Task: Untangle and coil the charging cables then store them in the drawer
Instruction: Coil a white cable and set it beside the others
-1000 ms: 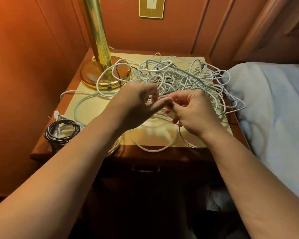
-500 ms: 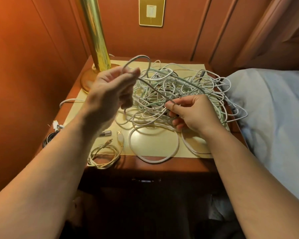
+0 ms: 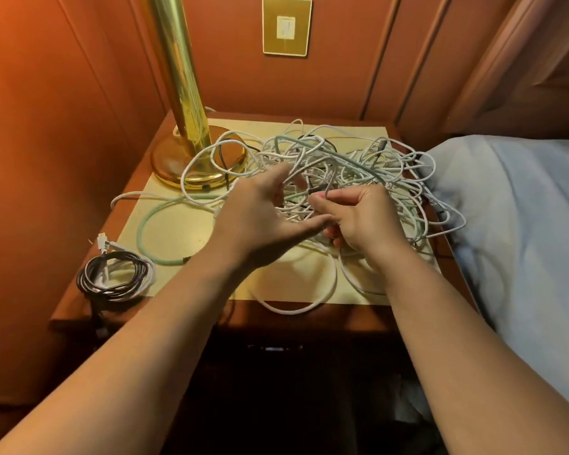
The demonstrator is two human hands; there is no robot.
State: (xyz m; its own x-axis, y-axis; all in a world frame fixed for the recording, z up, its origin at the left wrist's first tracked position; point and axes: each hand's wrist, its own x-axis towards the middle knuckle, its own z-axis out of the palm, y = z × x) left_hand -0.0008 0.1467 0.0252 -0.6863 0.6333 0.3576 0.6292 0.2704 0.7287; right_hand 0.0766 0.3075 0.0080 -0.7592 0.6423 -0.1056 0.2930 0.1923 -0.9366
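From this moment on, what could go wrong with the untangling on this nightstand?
The right hand pinches a grey cable still threaded through the tangle; a hard pull may tighten knots. White loops lie around the brass lamp base, so dragging the pile could snag or tug the lamp. Strands hang off the edge beside the bed and may slip down. The left hand holds nothing firmly.

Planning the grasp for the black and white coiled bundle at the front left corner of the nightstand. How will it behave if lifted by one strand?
The coiled bundle will probably sag and loosen: no tie shows on it. Its loose white plug end would likely dangle and swing. It looks light, and it sits near the nightstand edge, so a push may tip it off.
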